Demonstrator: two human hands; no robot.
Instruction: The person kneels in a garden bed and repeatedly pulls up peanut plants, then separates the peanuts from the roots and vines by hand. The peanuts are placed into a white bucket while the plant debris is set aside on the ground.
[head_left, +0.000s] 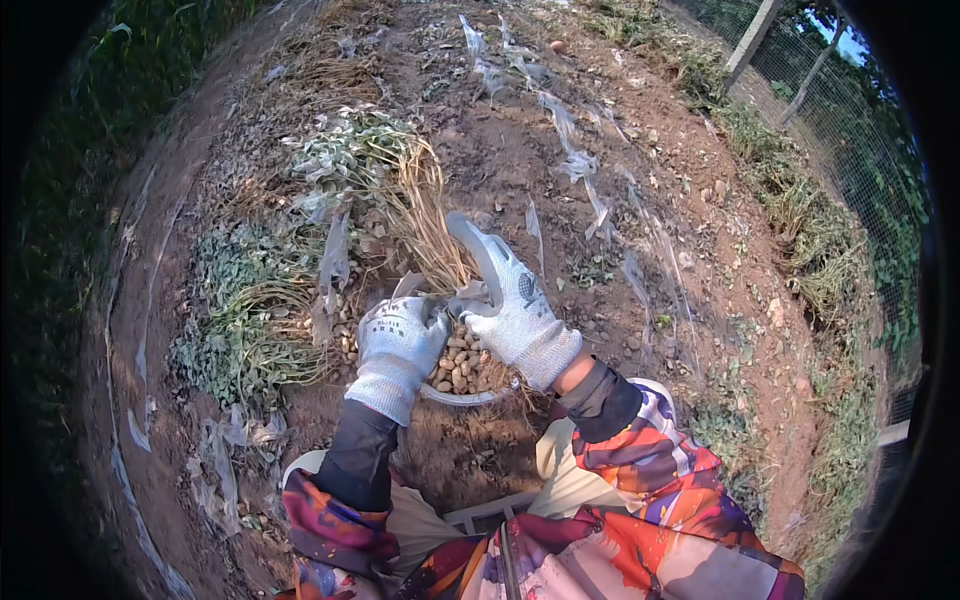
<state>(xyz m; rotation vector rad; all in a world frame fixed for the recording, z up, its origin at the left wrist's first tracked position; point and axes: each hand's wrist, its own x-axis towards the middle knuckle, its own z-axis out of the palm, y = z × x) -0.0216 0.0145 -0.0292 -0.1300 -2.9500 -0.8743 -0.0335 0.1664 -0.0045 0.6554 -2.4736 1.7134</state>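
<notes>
Both hands wear white knit gloves with grey palms. My left hand (400, 337) is over the left side of a round basin (465, 400) of unshelled peanuts (463, 367); its fingertips are partly hidden at the root end of a plant bundle. My right hand (510, 300) is at the right of the same bundle, thumb bent inward and fingers extended along the stems. Between and beyond my hands, the dry peanut stems (424, 210) run up to wilted leaves (352, 146). What each hand's fingertips grip is hard to make out.
More pulled peanut plants (247, 330) lie left of the basin. Torn plastic film (566, 135) is strewn over the soil. A slatted plastic seat or crate (491, 511) shows between my knees. Along the right run a plant row (802, 225), wire mesh and a post (752, 41).
</notes>
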